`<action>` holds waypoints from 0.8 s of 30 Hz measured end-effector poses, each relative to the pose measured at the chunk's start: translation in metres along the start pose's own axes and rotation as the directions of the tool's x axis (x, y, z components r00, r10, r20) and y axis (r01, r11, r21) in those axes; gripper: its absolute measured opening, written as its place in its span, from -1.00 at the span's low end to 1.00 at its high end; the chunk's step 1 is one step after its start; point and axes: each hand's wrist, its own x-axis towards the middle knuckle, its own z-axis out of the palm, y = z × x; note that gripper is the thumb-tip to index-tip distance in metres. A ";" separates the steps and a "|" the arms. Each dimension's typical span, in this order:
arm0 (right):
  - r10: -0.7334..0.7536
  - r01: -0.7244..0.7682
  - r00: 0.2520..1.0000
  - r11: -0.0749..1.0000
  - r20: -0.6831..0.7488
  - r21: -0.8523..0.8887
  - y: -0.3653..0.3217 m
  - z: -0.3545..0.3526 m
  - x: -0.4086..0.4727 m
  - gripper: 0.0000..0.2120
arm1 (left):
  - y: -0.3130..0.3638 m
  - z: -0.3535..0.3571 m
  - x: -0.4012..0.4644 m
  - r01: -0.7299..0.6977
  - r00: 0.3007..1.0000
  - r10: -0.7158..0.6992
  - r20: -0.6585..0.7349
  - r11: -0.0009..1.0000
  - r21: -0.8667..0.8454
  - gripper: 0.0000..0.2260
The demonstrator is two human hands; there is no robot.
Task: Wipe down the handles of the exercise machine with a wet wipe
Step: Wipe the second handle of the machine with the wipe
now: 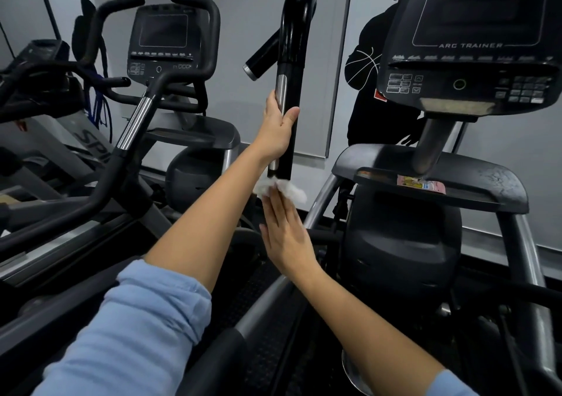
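Observation:
A tall black handle (pixel 291 70) of the exercise machine rises in the middle of the view, with a curved top and a steel strip along its side. My left hand (pixel 278 126) grips the handle around its middle, thumb on the right side. Below it my right hand (pixel 284 228) presses a crumpled white wet wipe (pixel 289 190) against the handle's lower end, fingers stretched flat and upward. A short side grip (pixel 261 57) with a steel cap branches off to the left of the handle.
The machine's console (pixel 474 45), marked ARC TRAINER, stands at the right above a dark tray (pixel 456 191) that holds a pink packet (pixel 421 182). A second machine with console (pixel 164 39) and curved handlebars fills the left. A mirror wall lies behind.

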 end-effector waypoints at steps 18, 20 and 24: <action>0.106 -0.238 0.949 0.856 0.296 0.458 -0.003 0.000 -0.053 -0.29 | -0.003 -0.003 -0.002 0.009 1.000 -0.010 0.019 1.000 0.021 -0.42; 0.112 -0.267 0.940 0.833 0.324 0.485 -0.003 -0.006 -0.046 -0.30 | -0.004 -0.001 -0.002 0.007 1.000 -0.007 0.014 1.000 0.025 -0.42; 0.168 -0.306 0.944 0.764 0.282 0.568 -0.006 -0.029 -0.003 -0.30 | -0.005 0.000 -0.001 -0.003 1.000 0.003 0.005 0.999 0.037 -0.43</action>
